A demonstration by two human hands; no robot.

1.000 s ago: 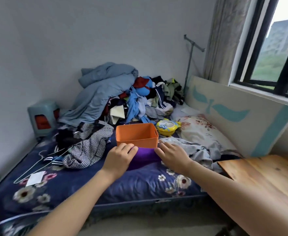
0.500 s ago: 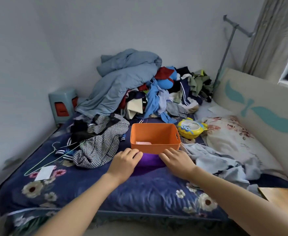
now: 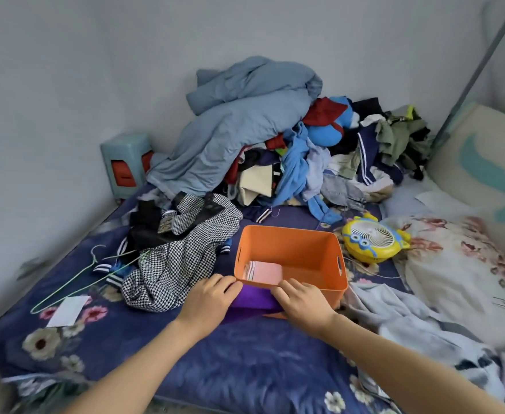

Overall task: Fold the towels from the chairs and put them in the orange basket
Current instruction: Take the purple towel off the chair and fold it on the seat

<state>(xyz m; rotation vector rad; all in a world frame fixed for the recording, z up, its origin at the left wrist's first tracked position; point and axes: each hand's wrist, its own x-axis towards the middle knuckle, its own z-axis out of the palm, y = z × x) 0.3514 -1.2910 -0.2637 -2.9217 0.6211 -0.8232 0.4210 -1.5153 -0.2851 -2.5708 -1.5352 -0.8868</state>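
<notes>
The orange basket [image 3: 308, 255] stands on the bed's blue floral cover. A folded pink towel [image 3: 264, 273] lies inside it at the near left. A folded purple towel [image 3: 252, 300] rests on the cover right against the basket's near wall. My left hand [image 3: 208, 300] grips the purple towel's left edge, and my right hand [image 3: 302, 300] grips its right edge, the fingers of both curled onto the cloth. Both hands touch the basket's near rim.
A big heap of clothes and a blue duvet [image 3: 239, 127] fills the back of the bed. A houndstooth garment [image 3: 179, 264] lies left of the basket, a yellow fan [image 3: 370, 240] to its right, a green hanger [image 3: 90, 276] and grey cloth [image 3: 409, 321] nearby. A stool [image 3: 125, 162] stands at the wall.
The view has swung left and down and come closer, so the window and wooden table are out of sight. My hands stay on the purple towel at the basket's front.
</notes>
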